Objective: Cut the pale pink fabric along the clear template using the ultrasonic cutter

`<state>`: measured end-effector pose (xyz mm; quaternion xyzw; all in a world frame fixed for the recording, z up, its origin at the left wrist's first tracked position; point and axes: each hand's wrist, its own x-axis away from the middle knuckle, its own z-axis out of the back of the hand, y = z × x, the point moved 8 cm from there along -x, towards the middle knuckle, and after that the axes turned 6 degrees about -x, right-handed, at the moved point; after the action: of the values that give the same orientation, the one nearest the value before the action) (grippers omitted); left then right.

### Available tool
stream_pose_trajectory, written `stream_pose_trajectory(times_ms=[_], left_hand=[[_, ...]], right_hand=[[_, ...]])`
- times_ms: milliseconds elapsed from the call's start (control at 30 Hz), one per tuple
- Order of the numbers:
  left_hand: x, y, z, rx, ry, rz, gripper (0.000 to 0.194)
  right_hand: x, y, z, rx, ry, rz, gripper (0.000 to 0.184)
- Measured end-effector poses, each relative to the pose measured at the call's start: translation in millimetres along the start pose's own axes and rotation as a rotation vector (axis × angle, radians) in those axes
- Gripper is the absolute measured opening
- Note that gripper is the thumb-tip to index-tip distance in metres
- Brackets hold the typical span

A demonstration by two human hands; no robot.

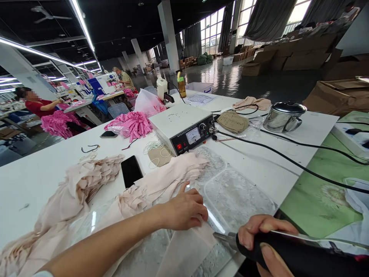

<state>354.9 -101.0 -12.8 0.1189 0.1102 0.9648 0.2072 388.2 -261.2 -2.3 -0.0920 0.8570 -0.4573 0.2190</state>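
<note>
My left hand (186,209) is curled, its fingers pressing a pale pink fabric piece (187,250) flat onto a clear plastic tray (239,200). My right hand (265,242) is wrapped round a black handheld tool (302,257), whose metal tip (223,237) touches the fabric edge beside my left fingers. A black cable (288,159) runs from the tool's white control box (184,129) across the table. More pale pink fabric pieces (86,184) lie heaped to the left.
A black phone (131,171) lies by the fabric, another phone (108,134) farther back. Pink straps (132,125), a steel pot (284,115), a beige pad (233,122) and a bottle (181,86) stand behind. Other people work at far-left tables. Cardboard boxes (288,57) are stacked at right.
</note>
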Motion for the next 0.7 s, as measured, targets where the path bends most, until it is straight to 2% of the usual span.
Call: stream_pose_trajectory(times_ms=[333,700], left_hand=[[-7.3,3.5,-0.4,-0.012,-0.066,-0.002,0.016],[-12.0,2.9,0.7,0.019,-0.149,0.03,0.009]], right_hand=[[0.9,2.6,2.2,0.0,0.021,-0.003,0.008],[0.5,2.1,1.8,-0.02,0.016,-0.002,0.007]])
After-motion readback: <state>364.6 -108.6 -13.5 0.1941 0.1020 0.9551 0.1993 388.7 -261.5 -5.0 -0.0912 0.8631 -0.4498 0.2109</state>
